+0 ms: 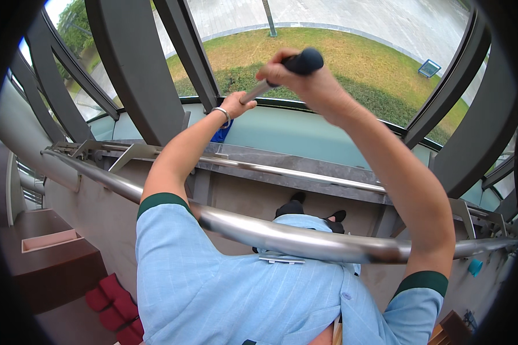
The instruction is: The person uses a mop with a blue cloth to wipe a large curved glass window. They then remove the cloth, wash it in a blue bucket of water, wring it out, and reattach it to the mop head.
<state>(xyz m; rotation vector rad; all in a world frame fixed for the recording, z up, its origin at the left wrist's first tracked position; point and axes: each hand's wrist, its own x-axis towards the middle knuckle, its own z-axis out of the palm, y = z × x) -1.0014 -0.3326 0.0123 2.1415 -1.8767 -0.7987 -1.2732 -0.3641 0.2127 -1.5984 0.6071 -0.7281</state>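
Observation:
A pole with a dark grip (307, 61) and a metal shaft (254, 92) slants from upper right to lower left. Around the grip, just below its rounded end, is my right hand (300, 82). My left hand (236, 105), with a silver bangle at the wrist, holds the shaft lower down. Part of a blue cloth-like piece (222, 133) shows beyond my left wrist, close to the window's lower edge. Whether it is joined to the pole is hidden. Both hands are in front of a tall window pane (371, 73) with grass and paving outside.
A thick steel handrail (285, 235) crosses before my torso, with a thinner rail (293, 173) beyond it above a grey stone ledge (259, 155). Dark window columns (125, 64) rise on both sides. Red cushions (114, 304) and a brown cabinet (60, 276) are at lower left.

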